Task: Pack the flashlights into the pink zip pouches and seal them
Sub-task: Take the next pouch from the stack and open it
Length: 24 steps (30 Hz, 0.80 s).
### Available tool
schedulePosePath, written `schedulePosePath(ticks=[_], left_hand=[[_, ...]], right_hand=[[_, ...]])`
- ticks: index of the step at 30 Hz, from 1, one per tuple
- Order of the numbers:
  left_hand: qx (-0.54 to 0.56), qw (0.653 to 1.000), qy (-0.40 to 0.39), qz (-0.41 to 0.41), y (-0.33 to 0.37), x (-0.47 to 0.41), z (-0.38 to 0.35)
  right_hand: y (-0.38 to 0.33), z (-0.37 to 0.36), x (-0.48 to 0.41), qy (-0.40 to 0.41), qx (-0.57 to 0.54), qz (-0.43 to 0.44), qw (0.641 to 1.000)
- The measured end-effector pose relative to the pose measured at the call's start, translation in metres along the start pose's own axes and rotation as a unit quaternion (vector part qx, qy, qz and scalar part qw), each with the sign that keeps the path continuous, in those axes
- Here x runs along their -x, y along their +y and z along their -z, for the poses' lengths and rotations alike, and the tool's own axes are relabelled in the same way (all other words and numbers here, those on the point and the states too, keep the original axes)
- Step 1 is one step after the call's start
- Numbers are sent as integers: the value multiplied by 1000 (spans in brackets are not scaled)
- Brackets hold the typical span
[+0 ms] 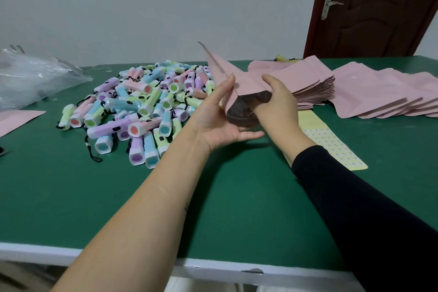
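Right now the pink pouch [237, 83] is up off the green table [237, 196] at centre frame, its mouth gaping toward us. The right hand [279, 104] pinches its upper wall, thumb on top and fingers tucked inside, while the left hand [213, 121] lies flat-fingered along its left side, thumb stretched underneath, gripping nothing. To do this well, I'd say spread that mouth wide, hold the lip firm with the right, and send the left for one torch from the flashlights [142, 106] heaped left of centre, sliding it in with the cord tucked clear of the zip track.
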<state>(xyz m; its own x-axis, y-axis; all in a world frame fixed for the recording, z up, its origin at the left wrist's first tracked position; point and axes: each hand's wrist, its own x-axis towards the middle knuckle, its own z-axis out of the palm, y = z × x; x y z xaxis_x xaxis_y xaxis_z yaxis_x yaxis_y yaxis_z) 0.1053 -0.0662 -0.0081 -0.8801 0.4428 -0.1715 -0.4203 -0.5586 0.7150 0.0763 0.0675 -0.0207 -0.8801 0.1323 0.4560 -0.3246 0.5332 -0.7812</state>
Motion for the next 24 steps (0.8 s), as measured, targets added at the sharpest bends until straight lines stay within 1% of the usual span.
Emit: schedulePosePath(ticks=[3,8,12,15,16,19,21,24], left_hand=[[-1,1000,15,-3,-2,0,-2],[2,1000,5,-7,-2,1,-3],[12,1000,6,-17,-1,0,-3],[-8,1000,11,-19,-3,-1,-5],[-15,1000,10,-19,-4,-1,-5],[-21,1000,3,-23,-5,-1,-6],[-19,1000,3,-22,-6,-2,-7],[-22,1000,1,-22,-7,-1,-8]], right_hand=[[4,0,-3,7,1,-21,1000],[2,-2,0,20,-10,-11,1000],[6,-4,-1,-20,-34,-60,997],[6,-5,-4,-43,-30,-91,994],[6,-6,-4,-44,-39,-102,993],[3,-10,-3,-63,-127,-139,980],[0,-13,-1,-68,-152,-161,973],[0,-15,-1,-29,-195,-191,962]])
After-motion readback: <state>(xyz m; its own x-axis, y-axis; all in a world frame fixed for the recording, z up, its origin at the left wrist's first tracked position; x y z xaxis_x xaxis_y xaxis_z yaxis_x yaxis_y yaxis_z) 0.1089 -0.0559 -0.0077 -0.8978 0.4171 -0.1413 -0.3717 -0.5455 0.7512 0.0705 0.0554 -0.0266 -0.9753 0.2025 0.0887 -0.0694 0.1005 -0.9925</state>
